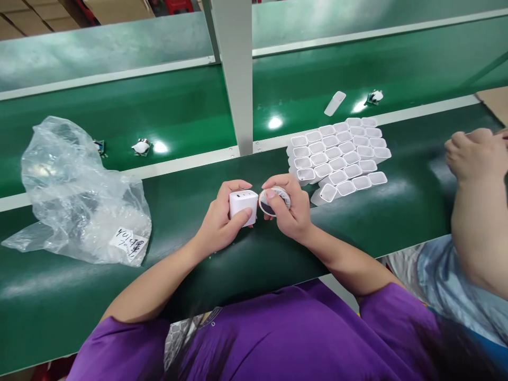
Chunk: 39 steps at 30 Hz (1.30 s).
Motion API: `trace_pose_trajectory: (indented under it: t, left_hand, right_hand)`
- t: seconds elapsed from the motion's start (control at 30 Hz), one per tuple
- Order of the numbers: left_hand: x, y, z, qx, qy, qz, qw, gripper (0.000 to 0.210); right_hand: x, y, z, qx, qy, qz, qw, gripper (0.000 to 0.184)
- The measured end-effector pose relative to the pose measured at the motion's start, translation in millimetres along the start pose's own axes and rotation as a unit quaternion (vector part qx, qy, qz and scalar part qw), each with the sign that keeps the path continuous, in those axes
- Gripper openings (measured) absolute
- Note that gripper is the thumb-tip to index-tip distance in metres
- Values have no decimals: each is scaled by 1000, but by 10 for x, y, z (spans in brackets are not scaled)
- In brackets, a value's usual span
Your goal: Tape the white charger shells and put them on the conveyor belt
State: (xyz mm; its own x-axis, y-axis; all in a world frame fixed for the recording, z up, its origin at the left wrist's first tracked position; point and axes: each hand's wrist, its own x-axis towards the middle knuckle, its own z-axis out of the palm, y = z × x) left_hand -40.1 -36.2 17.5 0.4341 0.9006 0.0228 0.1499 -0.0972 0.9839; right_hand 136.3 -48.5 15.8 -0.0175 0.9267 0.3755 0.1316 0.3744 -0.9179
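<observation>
My left grip [222, 218] wraps a white block [243, 207], its small port openings facing up, while my right grip [294, 211] pinches a round piece [273, 202], pale-rimmed with a dark patch, just beside it. Both are above the dark green worktop [416, 211]. Near my right grip, white open-topped housings [335, 152] stand packed in slanting rows. To my left a clear plastic bag [79, 211] bears a handwritten label [129, 242]. Beyond a pale rail [190, 161], small circuit assemblies [141, 147] and one loose housing [335, 103] lie on a green strip [190, 114]. At far right is another person's hand [476, 153].
</observation>
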Motion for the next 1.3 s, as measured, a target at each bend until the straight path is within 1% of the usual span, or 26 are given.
trace_pose_trajectory:
  t: [0.17, 0.37, 0.43, 0.57, 0.63, 0.73, 0.9, 1.0, 1.1, 1.17, 1.23, 1.3]
  left_hand:
    - [-2, 5, -2, 28, 0, 1, 1000, 35]
    - [-23, -23, -8, 88, -2, 35, 996, 28]
    - [-27, -67, 6, 101, 4, 64, 993, 25]
    - [-18, -161, 56, 118, 40, 182, 975, 22]
    - [-10, -184, 82, 118, 45, 228, 965, 21]
    - [-3, -183, 112, 119, 44, 265, 956, 23]
    - [-11, -124, 131, 134, 52, 309, 940, 28]
    - [-19, -81, 127, 158, 53, 304, 938, 27]
    - [-26, -69, 121, 151, 48, 277, 948, 20]
    - [-39, -84, 116, 108, 31, 233, 966, 18]
    - [-60, -110, 106, 56, 11, 173, 983, 20]
    - [-84, -137, 94, 19, 1, 122, 992, 25]
  right_hand:
    - [4, -14, -1, -30, 7, -27, 999, 9]
    - [-12, -3, 14, -53, 1, -27, 998, 9]
    - [-26, 13, 32, -40, 7, -34, 999, 7]
    - [-71, 65, 77, -10, 18, -47, 999, 4]
    - [-94, 93, 92, -6, 17, -49, 999, 4]
    - [-122, 122, 104, -8, 15, -65, 998, 6]
    - [-153, 122, 111, -22, 30, -119, 992, 5]
    - [-162, 114, 108, -32, 29, -133, 990, 6]
    - [-157, 112, 101, -46, 16, -108, 993, 5]
    - [-145, 105, 96, -28, 1, -65, 997, 12]
    - [-128, 86, 92, 12, -9, -25, 1000, 18]
    - [-110, 59, 89, 45, -8, -12, 999, 21]
